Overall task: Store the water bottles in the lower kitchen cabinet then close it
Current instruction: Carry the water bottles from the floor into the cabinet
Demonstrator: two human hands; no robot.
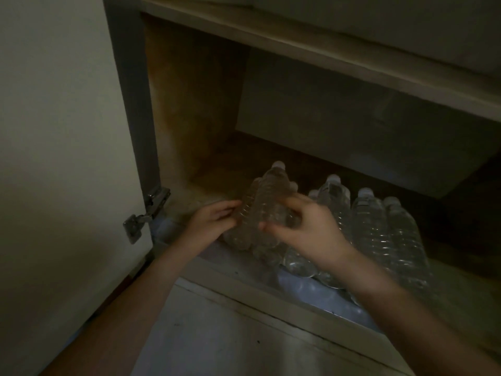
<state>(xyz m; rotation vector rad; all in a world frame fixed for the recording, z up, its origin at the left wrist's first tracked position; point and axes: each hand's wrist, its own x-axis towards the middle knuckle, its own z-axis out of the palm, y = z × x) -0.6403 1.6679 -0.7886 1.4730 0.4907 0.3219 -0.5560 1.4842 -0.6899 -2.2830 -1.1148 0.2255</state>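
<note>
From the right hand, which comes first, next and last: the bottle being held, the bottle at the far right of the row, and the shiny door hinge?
1. The held bottle: touching the right hand, in the middle between both hands.
2. The far-right bottle: to the right, at the end of the row in the cabinet.
3. The door hinge: far left, past the left hand, on the open door.

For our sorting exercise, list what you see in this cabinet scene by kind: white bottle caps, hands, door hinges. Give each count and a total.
White bottle caps: 5 clearly visible; others may be hidden in the dark
Hands: 2, left hand and right hand
Door hinges: 1
Total: 8
</note>
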